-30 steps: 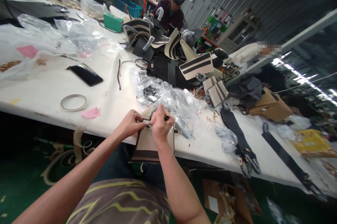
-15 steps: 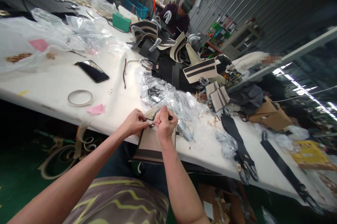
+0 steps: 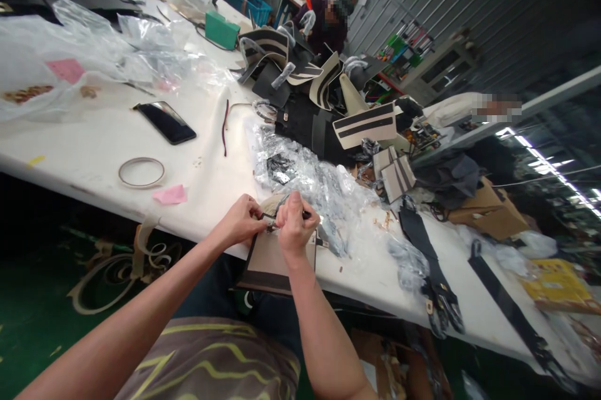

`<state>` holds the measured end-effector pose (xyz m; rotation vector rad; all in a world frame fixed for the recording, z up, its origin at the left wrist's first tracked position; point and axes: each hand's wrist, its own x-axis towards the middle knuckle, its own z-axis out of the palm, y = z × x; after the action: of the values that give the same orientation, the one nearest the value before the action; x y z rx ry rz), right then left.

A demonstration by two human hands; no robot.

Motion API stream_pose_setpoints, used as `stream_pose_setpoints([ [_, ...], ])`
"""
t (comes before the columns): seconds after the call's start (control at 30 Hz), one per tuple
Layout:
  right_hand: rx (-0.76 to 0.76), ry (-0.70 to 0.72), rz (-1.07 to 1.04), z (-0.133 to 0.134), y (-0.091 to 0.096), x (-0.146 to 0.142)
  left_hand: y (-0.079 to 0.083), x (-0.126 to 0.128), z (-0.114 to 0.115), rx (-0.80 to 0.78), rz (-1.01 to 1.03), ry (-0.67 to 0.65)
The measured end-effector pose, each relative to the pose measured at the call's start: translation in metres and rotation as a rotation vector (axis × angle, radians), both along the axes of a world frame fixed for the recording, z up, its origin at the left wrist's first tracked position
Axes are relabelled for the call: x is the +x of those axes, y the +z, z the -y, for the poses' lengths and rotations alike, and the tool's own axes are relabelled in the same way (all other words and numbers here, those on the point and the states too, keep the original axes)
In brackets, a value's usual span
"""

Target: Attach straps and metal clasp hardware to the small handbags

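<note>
- 1 right hand (image 3: 295, 228): closed round dark-handled tool (image 3: 307, 215), as 0.5 s ago.
- 1 beige panel (image 3: 270, 256): overhanging front edge of surface (image 3: 201, 200).
- 1 left hand (image 3: 241, 220): touching panel's upper edge; grip unclear.
- 1 clear bag (image 3: 28, 71): gold-brown pieces (image 3: 29, 94) inside.

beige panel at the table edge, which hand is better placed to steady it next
Probably the left hand: it is at the upper left corner of the beige panel, while the right hand looks occupied, closed around a dark handle.
</note>
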<state>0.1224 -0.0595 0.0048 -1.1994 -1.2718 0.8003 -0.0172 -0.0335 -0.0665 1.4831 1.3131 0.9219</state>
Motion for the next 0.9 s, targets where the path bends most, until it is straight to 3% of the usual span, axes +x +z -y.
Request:
stream_pose_setpoints([
  [0.23,0.022,-0.01,-0.345,-0.004,0.013,0.006,0.001,-0.004,0.0,0.025,-0.012,-0.023],
  [0.43,-0.073,0.014,-0.375,-0.005,0.014,0.005,0.001,-0.004,-0.002,0.039,-0.037,-0.032],
  [0.6,-0.215,-0.033,-0.366,-0.035,0.006,0.005,0.001,-0.002,-0.001,0.006,-0.015,-0.009],
  [0.8,-0.565,-0.105,-0.447,-0.08,-0.007,0.001,0.003,-0.003,0.0,0.004,-0.02,-0.016],
  [0.9,-0.555,-0.063,-0.461,-0.078,0.0,0.002,0.006,-0.003,0.0,-0.006,-0.029,-0.009],
])
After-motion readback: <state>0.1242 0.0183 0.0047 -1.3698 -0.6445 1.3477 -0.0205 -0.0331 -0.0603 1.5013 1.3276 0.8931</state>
